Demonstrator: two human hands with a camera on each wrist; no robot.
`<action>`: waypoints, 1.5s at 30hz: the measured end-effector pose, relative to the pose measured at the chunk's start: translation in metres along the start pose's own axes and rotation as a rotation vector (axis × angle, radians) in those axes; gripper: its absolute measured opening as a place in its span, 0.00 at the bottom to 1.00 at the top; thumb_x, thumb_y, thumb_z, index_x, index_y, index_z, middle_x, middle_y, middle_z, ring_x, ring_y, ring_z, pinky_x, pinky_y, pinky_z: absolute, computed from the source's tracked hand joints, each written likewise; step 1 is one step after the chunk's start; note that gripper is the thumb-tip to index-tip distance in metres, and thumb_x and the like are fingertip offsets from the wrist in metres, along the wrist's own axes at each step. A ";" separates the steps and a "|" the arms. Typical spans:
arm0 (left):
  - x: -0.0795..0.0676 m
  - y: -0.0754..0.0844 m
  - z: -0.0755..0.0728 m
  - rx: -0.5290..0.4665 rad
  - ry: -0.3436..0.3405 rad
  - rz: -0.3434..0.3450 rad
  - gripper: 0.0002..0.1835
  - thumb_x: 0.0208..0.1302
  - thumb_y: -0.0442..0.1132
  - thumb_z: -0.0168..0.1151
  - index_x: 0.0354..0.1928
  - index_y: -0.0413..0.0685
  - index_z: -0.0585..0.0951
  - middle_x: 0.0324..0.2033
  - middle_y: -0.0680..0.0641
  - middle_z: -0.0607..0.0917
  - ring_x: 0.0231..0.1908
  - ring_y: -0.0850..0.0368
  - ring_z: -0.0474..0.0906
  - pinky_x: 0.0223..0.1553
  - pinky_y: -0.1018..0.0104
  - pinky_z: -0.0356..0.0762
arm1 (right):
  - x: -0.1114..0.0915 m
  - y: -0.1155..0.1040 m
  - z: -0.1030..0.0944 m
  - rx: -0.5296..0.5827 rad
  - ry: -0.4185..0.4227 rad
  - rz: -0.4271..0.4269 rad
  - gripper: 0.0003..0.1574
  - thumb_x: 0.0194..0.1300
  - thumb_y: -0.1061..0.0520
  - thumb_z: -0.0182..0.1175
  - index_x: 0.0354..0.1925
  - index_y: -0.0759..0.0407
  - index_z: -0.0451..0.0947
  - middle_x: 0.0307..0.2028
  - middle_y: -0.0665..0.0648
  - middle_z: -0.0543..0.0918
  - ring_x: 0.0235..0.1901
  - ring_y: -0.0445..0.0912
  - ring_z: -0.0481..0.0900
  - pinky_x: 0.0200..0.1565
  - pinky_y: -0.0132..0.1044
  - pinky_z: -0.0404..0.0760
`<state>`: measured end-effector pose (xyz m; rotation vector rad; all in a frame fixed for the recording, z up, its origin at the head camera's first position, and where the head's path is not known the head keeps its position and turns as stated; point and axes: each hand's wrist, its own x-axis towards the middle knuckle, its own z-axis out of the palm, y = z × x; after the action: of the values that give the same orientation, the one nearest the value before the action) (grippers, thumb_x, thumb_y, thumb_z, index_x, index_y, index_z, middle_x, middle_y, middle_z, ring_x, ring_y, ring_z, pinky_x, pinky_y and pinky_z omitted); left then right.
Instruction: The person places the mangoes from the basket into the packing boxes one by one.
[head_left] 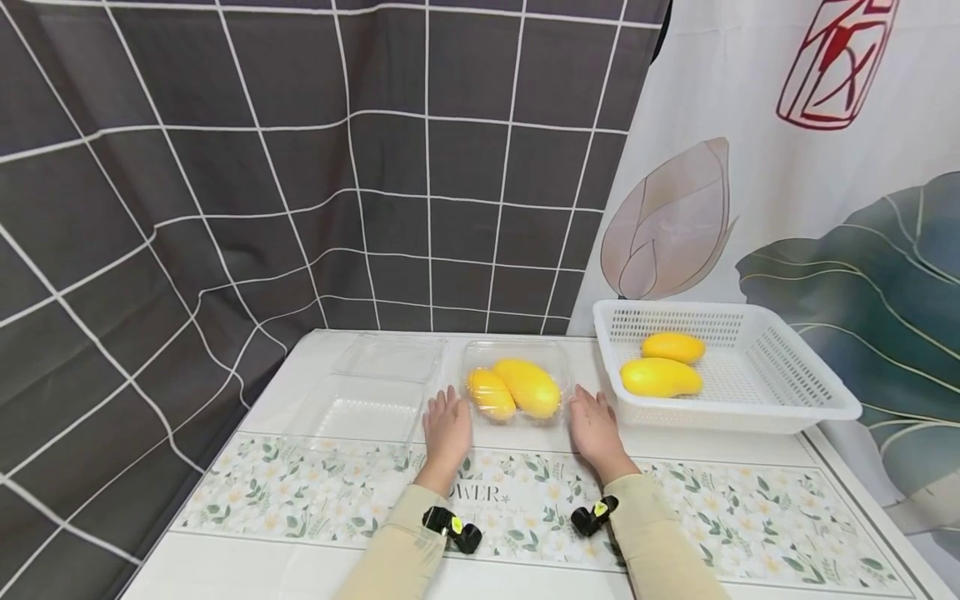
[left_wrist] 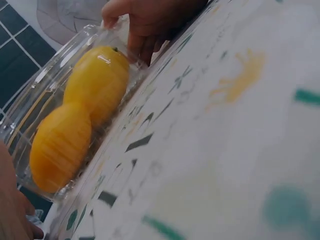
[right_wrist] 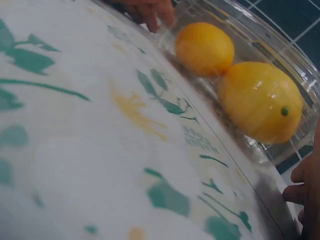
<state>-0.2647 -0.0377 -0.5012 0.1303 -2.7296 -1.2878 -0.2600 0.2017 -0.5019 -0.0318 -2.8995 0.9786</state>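
Note:
Two yellow mangoes [head_left: 532, 389] lie side by side in a clear plastic clamshell box [head_left: 516, 348] in the middle of the table. Its lid appears to be over the fruit. My left hand [head_left: 447, 432] is at the box's left side, and my right hand [head_left: 596, 433] is at its right side. The fingers of both hands look relaxed and extended, not wrapped round the box. The left wrist view shows the mangoes [left_wrist: 97, 82] through the clear wall, with the right hand [left_wrist: 155, 20] against the far end. Exact contact of the left fingertips is hard to see.
To the left is another clear clamshell box [head_left: 367, 412] with its lid [head_left: 390, 358] folded back. At the right stands a white perforated basket [head_left: 780, 408] with two more mangoes [head_left: 660, 377]. A floral runner [head_left: 300, 492] crosses the table; curtains hang behind.

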 end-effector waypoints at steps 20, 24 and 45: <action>0.001 -0.003 0.005 -0.247 0.031 -0.019 0.29 0.70 0.50 0.26 0.72 0.55 0.46 0.69 0.48 0.54 0.68 0.48 0.44 0.67 0.51 0.36 | 0.000 -0.008 0.006 0.268 0.055 0.085 0.40 0.71 0.40 0.18 0.70 0.62 0.46 0.69 0.62 0.50 0.68 0.59 0.43 0.66 0.53 0.40; 0.006 -0.005 0.003 -0.766 -0.028 0.008 0.28 0.72 0.50 0.31 0.71 0.69 0.41 0.70 0.49 0.52 0.68 0.50 0.46 0.66 0.49 0.38 | 0.003 -0.004 0.001 0.880 0.059 0.020 0.40 0.70 0.34 0.22 0.72 0.49 0.39 0.71 0.57 0.46 0.69 0.52 0.41 0.67 0.50 0.40; 0.004 -0.006 -0.002 -0.913 -0.212 0.097 0.28 0.72 0.53 0.18 0.70 0.61 0.54 0.69 0.59 0.52 0.69 0.58 0.39 0.66 0.49 0.36 | 0.001 0.000 0.004 1.005 -0.118 -0.128 0.41 0.67 0.30 0.15 0.72 0.43 0.41 0.71 0.43 0.41 0.69 0.43 0.36 0.67 0.48 0.40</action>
<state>-0.2684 -0.0440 -0.5041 -0.2313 -1.9619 -2.4424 -0.2617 0.1995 -0.5046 0.2706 -2.1127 2.2911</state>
